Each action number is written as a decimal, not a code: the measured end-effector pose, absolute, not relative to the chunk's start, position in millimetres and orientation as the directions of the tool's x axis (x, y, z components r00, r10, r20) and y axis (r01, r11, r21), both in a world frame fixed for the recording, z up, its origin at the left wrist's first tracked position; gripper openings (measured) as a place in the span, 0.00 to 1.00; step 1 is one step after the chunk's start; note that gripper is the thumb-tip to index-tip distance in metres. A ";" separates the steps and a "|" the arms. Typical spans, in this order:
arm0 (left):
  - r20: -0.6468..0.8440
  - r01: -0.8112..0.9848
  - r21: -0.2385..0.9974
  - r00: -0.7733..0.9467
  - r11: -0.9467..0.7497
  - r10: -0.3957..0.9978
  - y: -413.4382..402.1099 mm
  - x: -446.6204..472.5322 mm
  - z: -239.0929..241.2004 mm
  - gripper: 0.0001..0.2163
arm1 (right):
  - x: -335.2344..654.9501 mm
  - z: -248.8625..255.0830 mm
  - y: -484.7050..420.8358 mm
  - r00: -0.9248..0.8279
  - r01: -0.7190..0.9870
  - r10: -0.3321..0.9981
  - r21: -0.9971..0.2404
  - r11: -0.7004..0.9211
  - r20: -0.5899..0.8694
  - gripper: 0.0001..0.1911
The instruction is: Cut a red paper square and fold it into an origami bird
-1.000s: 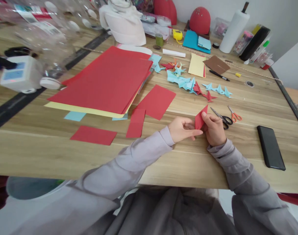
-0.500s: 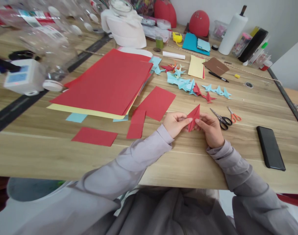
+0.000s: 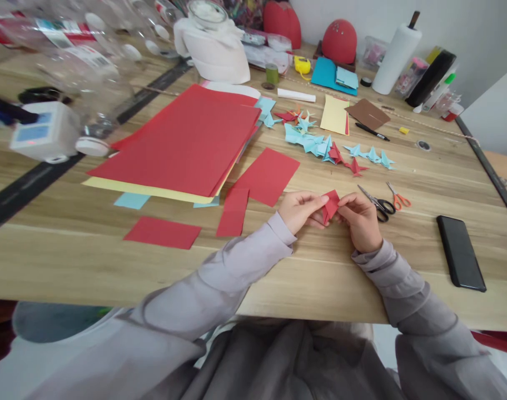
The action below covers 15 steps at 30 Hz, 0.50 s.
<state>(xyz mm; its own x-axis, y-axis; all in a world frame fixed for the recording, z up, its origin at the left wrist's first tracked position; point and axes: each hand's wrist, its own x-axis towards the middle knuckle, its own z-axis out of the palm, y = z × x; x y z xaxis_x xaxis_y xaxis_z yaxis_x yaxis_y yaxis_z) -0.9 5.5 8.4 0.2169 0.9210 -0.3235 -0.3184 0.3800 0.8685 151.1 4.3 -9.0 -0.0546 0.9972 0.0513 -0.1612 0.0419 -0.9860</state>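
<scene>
- Red folded paper [image 3: 332, 205], above the table [image 3: 312, 283] toward its near edge: light, crisp, easily torn, I'd say!
- Left hand [image 3: 297, 213] pinches it; right hand [image 3: 362, 222] meets its corner, grip unclear—folded edges suit holding.

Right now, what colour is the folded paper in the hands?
The folded paper is red, clearest in the head view.

There are two hands [image 3: 296, 213], one folded paper [image 3: 331, 205], two scissors [image 3: 377, 202], one phone [image 3: 461, 253].
</scene>
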 end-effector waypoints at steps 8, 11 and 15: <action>-0.282 -0.272 0.914 0.112 0.303 0.953 4.1 0.9 7.9 0.10 | 152.3 -5.1 4.9 -0.067 -0.213 0.998 -0.977 -0.030 -0.016 0.13; -0.237 -0.243 0.935 0.108 0.257 0.965 4.1 0.7 5.2 0.11 | 151.2 -5.3 5.4 -0.075 -0.134 0.997 -0.990 -0.034 -0.024 0.13; -0.212 -0.229 0.941 0.177 0.250 0.961 3.3 0.0 3.1 0.10 | 149.6 -4.8 4.9 -0.061 -0.105 0.998 -0.994 -0.016 -0.010 0.14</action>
<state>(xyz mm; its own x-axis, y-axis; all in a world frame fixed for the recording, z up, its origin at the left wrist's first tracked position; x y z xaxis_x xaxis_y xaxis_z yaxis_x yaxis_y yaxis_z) 0.0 3.3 3.1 0.1765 0.9611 -0.2123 -0.2291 0.2498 0.9408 149.6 4.9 -4.8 -0.0610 0.9981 -0.0101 -0.1048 -0.0165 -0.9944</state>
